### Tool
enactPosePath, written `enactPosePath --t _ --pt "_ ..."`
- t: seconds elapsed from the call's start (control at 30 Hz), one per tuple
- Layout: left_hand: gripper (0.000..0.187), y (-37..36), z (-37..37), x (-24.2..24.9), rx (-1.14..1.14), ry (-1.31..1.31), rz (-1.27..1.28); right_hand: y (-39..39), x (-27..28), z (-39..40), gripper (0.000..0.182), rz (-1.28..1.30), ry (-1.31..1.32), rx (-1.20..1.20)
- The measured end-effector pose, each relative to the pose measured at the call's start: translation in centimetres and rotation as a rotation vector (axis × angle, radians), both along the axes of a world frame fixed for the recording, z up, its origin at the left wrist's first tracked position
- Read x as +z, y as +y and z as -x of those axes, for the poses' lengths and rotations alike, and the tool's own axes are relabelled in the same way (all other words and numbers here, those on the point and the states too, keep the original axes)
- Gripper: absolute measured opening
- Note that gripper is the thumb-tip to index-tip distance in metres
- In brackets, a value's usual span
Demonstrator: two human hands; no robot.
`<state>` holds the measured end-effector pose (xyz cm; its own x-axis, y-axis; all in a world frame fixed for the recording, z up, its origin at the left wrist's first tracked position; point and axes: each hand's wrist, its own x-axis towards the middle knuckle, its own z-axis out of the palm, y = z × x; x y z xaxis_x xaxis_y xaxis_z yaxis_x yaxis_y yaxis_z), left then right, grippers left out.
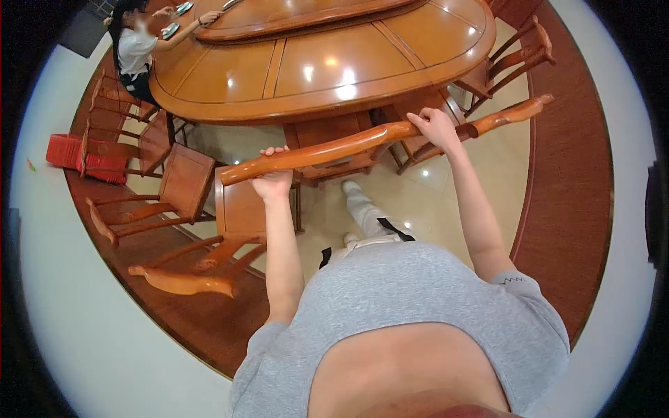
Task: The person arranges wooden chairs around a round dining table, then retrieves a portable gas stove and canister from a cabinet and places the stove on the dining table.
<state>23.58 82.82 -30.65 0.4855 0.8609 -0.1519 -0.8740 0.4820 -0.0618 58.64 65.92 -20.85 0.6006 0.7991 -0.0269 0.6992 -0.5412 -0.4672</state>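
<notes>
A glossy wooden chair (327, 152) stands with its curved back rail across the middle of the view, its seat partly hidden under the table edge. My left hand (274, 181) is closed around the left part of this rail, fingertips showing over the top. At the rail's right end, my right hand (435, 128) is closed over the wood, its fingers partly hidden. Just beside that hand is the back rail of a second wooden chair (512, 115).
A large round wooden table (327, 70) with a raised centre fills the top. Several wooden chairs (188, 181) stand to the left, near a red slatted object (104, 157). Another person (136, 49) leans at the table's far left. Another chair (523, 56) stands at right.
</notes>
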Motion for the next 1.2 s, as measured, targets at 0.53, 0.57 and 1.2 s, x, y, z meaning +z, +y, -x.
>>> enactPosePath --t 0.53,0.57,1.2 --pt "0.033 -16.4 5.8 -3.1 0.256 0.298 0.238 -14.9 -4.6 5.5 0.053 0.124 0.039 0.164" --pt "0.038 -17.9 6.1 -3.5 0.277 0.280 0.266 -16.1 -5.1 6.1 0.055 0.128 0.007 0.214" --pt "0.045 -45.7 11.1 -11.4 0.454 0.539 0.450 -38.4 -12.5 11.3 0.070 0.520 0.403 0.632"
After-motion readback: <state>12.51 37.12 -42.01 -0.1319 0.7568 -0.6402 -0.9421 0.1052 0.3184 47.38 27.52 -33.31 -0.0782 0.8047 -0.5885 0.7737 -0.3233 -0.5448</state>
